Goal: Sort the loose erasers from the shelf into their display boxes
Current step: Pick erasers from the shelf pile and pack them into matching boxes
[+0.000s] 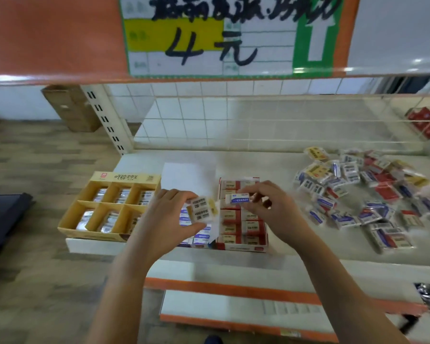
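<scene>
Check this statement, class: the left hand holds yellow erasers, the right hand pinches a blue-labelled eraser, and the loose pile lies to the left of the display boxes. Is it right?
Not quite. The head view shows the loose pile lying to the right of the display boxes, not the left. The rest stands: the left hand holds yellow erasers, and the right hand pinches a blue-labelled eraser.

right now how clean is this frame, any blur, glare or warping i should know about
Head view: motion blur softens most of it, worst on the loose eraser pile at right. Print stays readable on the erasers held by the left hand and right hand. Glare streaks the upper shelf edge, and wrappers in the yellow display box shine. The wide lens bows that edge.
</scene>
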